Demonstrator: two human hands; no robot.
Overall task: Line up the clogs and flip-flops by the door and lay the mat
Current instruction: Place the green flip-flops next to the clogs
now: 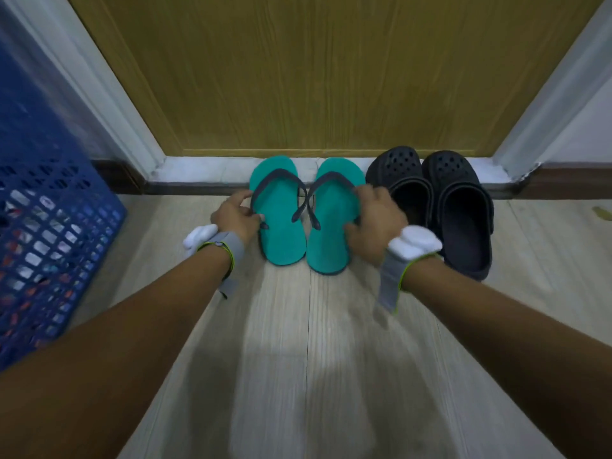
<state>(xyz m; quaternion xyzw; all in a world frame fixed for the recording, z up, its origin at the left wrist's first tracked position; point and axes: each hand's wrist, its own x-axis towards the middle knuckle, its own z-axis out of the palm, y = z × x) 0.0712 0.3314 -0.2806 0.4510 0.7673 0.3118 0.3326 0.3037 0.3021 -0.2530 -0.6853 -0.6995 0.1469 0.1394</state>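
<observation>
left hand [236, 217] clasps left flip-flop [280, 210] | right hand [376, 223] clasps right flip-flop [332, 217] | long axes toward 12 | clogs [440, 207] at 3 | no mat visible

I'm getting a single head view, looking steeply down and forward from close above the floor [308, 342], facing the wooden door [331, 77] straight on.

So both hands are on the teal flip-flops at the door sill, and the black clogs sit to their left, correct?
Not quite. The head view shows the black clogs to the right of the teal flip-flops, not the left. The rest holds: the left hand and right hand are on the flip-flops at the door sill.
</observation>
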